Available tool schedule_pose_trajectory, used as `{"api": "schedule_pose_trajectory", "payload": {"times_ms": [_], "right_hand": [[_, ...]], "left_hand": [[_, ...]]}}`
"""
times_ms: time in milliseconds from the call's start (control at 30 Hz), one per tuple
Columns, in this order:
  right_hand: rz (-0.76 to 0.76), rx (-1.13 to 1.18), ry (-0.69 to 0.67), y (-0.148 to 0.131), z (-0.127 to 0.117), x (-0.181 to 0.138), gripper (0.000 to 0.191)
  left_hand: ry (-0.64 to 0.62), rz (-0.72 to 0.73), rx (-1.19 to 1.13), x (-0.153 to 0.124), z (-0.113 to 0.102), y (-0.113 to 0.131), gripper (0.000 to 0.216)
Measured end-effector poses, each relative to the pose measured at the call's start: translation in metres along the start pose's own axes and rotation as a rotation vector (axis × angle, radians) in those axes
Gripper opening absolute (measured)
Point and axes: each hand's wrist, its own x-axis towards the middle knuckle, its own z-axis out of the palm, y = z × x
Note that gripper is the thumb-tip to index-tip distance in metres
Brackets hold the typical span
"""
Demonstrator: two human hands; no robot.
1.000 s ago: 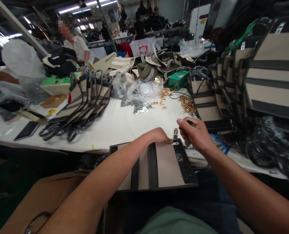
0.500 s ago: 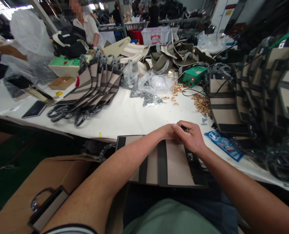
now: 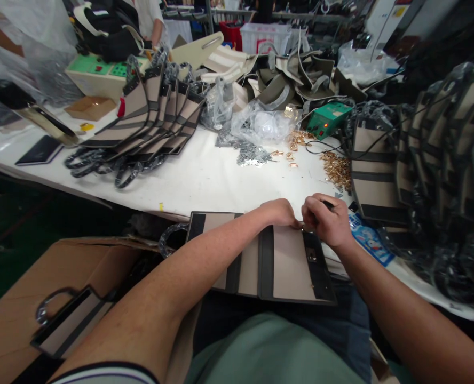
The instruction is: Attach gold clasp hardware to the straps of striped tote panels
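A beige bag panel (image 3: 289,266) with dark grey bands lies across my lap at the table edge, a small metal fitting (image 3: 311,255) on its black right strip. My left hand (image 3: 280,212) bends over the panel's far right corner. Its fingertips are pinched together there, and what they hold is hidden. Just to the right, my right hand (image 3: 327,220) is closed around a dark-handled tool (image 3: 328,205), mostly covered by the fist. The tool's kind cannot be made out. A looped handle in clear wrap (image 3: 172,240) sticks out at the panel's left.
On the white table (image 3: 221,184) are stacked bag panels (image 3: 141,117), gold fittings (image 3: 337,169), silver plates (image 3: 253,154) and a green box (image 3: 329,120). More panels (image 3: 375,170) crowd the right, near a blue packet (image 3: 369,242). A cardboard box (image 3: 61,266) stands lower left.
My right hand has shifted right, away from my left hand, so a gap shows between the fists. The left fingertips now show at the panel's corner. The view has tilted downward.
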Motion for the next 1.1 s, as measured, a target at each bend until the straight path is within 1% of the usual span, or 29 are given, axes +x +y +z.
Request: {"api": "schedule_pose_trajectory", "payload": {"times_ms": [67,133,200,267,300,367,433,467,533,633,767,833,933,1000,1100], "right_hand": [[-0.002,0.126,0.073,0.003,-0.004,-0.002,0.041],[-0.041,0.239,0.149,-0.001,-0.006,-0.003,0.037],[-0.121,0.339,0.208,-0.009,-0.006,-0.002,0.034],[-0.183,0.385,0.231,-0.015,-0.004,-0.001,0.034],[-0.18,0.376,0.23,-0.015,-0.003,-0.001,0.035],[-0.114,0.32,0.218,-0.01,-0.001,-0.001,0.038],[-0.047,0.268,0.213,-0.002,-0.001,-0.002,0.038],[-0.038,0.258,0.215,0.001,-0.002,-0.002,0.038],[-0.065,0.279,0.216,0.003,-0.004,-0.003,0.037],[-0.091,0.288,0.194,0.001,-0.003,-0.006,0.038],[-0.011,0.224,0.168,-0.002,0.003,-0.009,0.042],[-0.02,0.266,0.197,-0.004,0.002,-0.009,0.039],[-0.092,0.343,0.273,-0.006,-0.004,-0.009,0.036],[-0.062,0.319,0.288,-0.004,-0.007,-0.008,0.037],[0.02,0.254,0.26,0.002,-0.007,-0.005,0.038]], "left_hand": [[-0.103,-0.061,-0.135,-0.004,-0.001,0.0,0.046],[-0.166,-0.126,-0.23,-0.005,-0.001,-0.001,0.044],[-0.187,-0.171,-0.31,-0.004,0.0,-0.001,0.04],[-0.191,-0.162,-0.329,-0.001,0.001,-0.002,0.036],[-0.198,-0.15,-0.331,0.0,0.002,-0.003,0.035],[-0.21,-0.137,-0.329,0.001,0.002,-0.003,0.034],[-0.213,-0.155,-0.334,0.0,0.002,-0.003,0.033],[-0.211,-0.167,-0.341,0.0,0.002,-0.003,0.033],[-0.209,-0.171,-0.347,0.0,0.002,-0.003,0.033],[-0.211,-0.128,-0.341,0.001,0.002,-0.004,0.032],[-0.225,-0.131,-0.342,0.002,0.002,-0.004,0.029],[-0.227,-0.147,-0.352,0.001,0.002,-0.003,0.029],[-0.203,-0.164,-0.38,0.0,0.002,-0.002,0.028],[-0.19,-0.157,-0.39,-0.001,0.001,-0.002,0.028],[-0.195,-0.136,-0.41,0.0,0.004,-0.004,0.031]]}}
